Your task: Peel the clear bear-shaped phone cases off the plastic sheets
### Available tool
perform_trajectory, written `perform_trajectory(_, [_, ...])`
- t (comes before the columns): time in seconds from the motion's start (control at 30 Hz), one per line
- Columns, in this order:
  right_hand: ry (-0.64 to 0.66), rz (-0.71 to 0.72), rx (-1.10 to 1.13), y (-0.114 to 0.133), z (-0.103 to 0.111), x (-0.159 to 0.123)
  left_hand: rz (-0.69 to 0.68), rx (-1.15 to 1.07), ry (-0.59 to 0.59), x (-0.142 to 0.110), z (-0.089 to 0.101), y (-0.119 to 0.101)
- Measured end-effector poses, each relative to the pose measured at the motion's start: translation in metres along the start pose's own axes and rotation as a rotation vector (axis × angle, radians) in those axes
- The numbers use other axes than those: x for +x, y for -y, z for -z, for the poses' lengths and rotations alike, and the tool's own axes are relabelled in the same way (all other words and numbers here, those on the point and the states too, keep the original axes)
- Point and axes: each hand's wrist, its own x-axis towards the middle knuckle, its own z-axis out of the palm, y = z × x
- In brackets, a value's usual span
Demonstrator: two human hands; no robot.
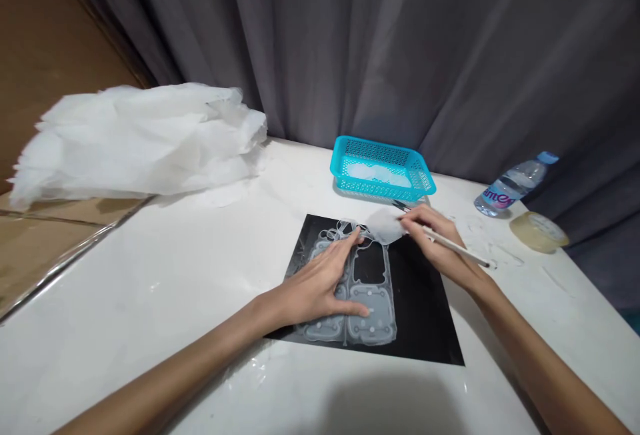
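The left hand (320,288) lies in the middle of the frame, its fingers and thumb spread apart, pressed over a translucent grey moulded sheet with rounded rectangular panels (380,329). That sheet rests on a flat black rectangular mat (425,321), just below the centre of the frame, and one panel space at its upper right is an opening through which the black shows. Thin, clear looped strips (345,227) lie at the sheet's upper edge, by the left fingertips.

Right of centre, the right hand (435,238) is closed around a slim, whitish rod-shaped tool (457,248), whose rear end points to the lower right (its working tip is too hidden to make out). Just left of those fingers is a cloudy, translucent white piece (384,225), over the mat's top edge; whether the fingers grip it too, I cannot tell.

Above, on the glossy white table (200,288), a turquoise perforated plastic basket (425,188) holds similar whitish pieces (377,173). At the right of the frame stand a clear plastic bottle with a blue cap (513,187) and, beside it, a yellowish roll of tape (533,233). A crumpled heap of thin white sheets (145,145) fills the upper left, before a grey curtain (300,41).
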Motion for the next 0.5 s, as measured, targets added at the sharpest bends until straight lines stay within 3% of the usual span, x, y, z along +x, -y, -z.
perform_trajectory(0.1, [0.324, 0.043, 0.108, 0.036, -0.009, -0.005, -0.009, -0.171, -0.246, 0.004, -0.003, -0.003])
perform_trajectory(0.2, [0.411, 0.041, 0.192, 0.061, -0.013, -0.006, -0.017, -0.218, -0.281, 0.009, -0.003, -0.009])
perform_trajectory(0.3, [0.353, -0.015, 0.253, 0.065, -0.011, -0.004, 0.033, -0.285, -0.262, 0.012, -0.003, -0.014])
perform_trajectory(0.43, [0.070, -0.090, 0.222, 0.050, -0.007, -0.006, 0.200, -0.509, -0.316, 0.011, -0.001, -0.017])
perform_trajectory(0.5, [0.016, -0.093, 0.183, 0.043, -0.010, -0.010, 0.260, -0.605, -0.342, 0.011, 0.001, -0.016])
